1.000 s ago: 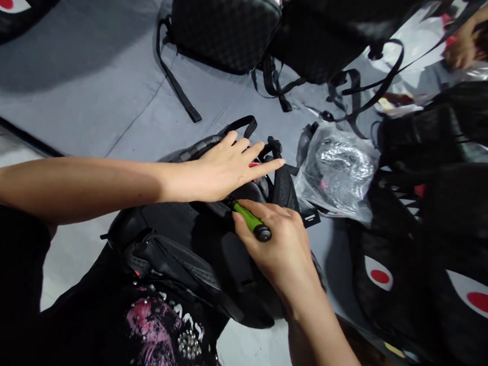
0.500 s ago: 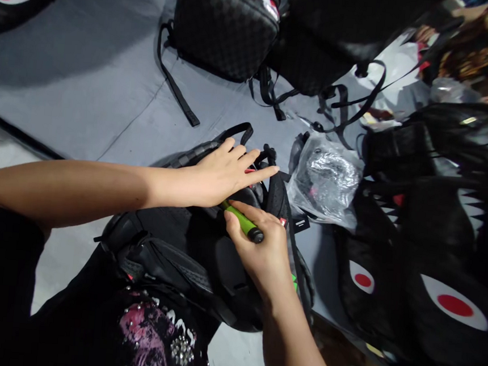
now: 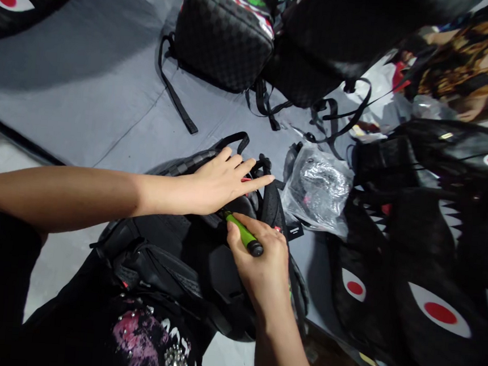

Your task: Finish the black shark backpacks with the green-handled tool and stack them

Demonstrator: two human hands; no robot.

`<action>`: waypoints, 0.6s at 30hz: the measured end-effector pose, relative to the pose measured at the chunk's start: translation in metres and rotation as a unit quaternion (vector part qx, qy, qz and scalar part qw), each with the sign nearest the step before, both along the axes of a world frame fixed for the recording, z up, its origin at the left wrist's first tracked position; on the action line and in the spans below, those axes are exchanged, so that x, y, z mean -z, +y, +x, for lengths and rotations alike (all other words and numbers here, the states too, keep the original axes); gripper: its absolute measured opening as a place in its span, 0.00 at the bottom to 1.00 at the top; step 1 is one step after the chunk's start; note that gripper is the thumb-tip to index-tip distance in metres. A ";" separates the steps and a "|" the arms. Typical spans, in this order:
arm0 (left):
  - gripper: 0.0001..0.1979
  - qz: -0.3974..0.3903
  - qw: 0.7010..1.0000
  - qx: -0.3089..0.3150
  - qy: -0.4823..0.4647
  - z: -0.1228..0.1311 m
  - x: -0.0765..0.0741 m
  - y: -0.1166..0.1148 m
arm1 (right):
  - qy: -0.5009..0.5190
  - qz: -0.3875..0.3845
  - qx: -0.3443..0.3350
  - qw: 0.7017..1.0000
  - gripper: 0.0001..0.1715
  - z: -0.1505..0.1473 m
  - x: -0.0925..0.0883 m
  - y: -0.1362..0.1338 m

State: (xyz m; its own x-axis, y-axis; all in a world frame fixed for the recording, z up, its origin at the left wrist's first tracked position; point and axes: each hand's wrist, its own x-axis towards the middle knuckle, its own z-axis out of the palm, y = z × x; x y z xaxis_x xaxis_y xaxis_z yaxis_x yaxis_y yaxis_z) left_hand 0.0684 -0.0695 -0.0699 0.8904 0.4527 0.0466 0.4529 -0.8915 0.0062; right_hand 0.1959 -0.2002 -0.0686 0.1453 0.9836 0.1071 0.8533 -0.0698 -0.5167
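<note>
The right hand swings inward while the green tool stays at the same spot on the backpack.
Over the last second, the right hand (image 3: pixel 265 259) has turned at the wrist, bringing its forearm closer to the body, and its fingers remain wrapped around the green tool (image 3: pixel 242 232). The tool's dark far end, just beside the left hand (image 3: pixel 222 184), is too dim to make out. The left hand is open, fingers spread, resting palm down on the black backpack (image 3: pixel 172 262), much as before. The backpack lies at the near edge of the grey table (image 3: pixel 104 119), beside a clear plastic bag (image 3: pixel 321 184). The work seems to be staying in one place.
</note>
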 end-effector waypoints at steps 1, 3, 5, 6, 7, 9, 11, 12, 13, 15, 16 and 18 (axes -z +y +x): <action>0.39 0.004 1.000 0.000 -0.004 0.000 0.000 0.000 | 0.001 0.002 -0.002 1.000 0.13 -0.001 0.000 0.000; 0.39 0.007 1.000 0.000 -0.008 0.000 0.002 -0.001 | 0.012 -0.001 -0.007 1.000 0.13 -0.001 -0.001 -0.001; 0.39 0.010 1.000 -0.002 -0.007 0.000 0.002 -0.001 | 0.003 -0.005 0.003 1.000 0.13 -0.001 -0.002 -0.002; 0.40 0.011 1.000 -0.002 -0.005 0.000 0.001 0.000 | -0.005 -0.004 0.010 1.000 0.12 -0.001 -0.003 -0.002; 0.42 0.010 1.000 0.000 0.000 -0.001 -0.001 0.001 | -0.002 0.001 0.013 1.000 0.12 -0.001 -0.003 -0.003; 0.46 -0.004 1.000 0.006 0.014 -0.006 -0.007 0.005 | 0.045 0.015 0.003 0.999 0.13 -0.002 -0.003 -0.002; 0.54 -0.033 0.999 -0.008 0.030 -0.013 -0.015 0.009 | 0.106 0.025 -0.007 0.994 0.13 -0.005 -0.002 0.000; 0.58 -0.055 0.997 -0.025 0.041 -0.017 -0.020 0.011 | 0.129 0.029 -0.011 0.991 0.12 -0.008 -0.002 0.002; 0.61 -0.078 0.994 -0.045 0.055 -0.020 -0.025 0.012 | 0.145 0.034 -0.012 0.989 0.12 -0.011 -0.001 0.004; 0.63 -0.120 0.985 -0.084 0.088 -0.024 -0.034 0.012 | 0.169 0.040 -0.021 0.985 0.12 -0.018 0.002 0.009; 0.64 -0.133 0.981 -0.095 0.104 -0.023 -0.037 0.010 | 0.182 0.040 -0.026 0.982 0.13 -0.020 0.003 0.011; 0.64 -0.132 0.976 -0.110 0.131 -0.019 -0.040 0.006 | 0.206 0.034 -0.029 0.978 0.13 -0.023 0.006 0.013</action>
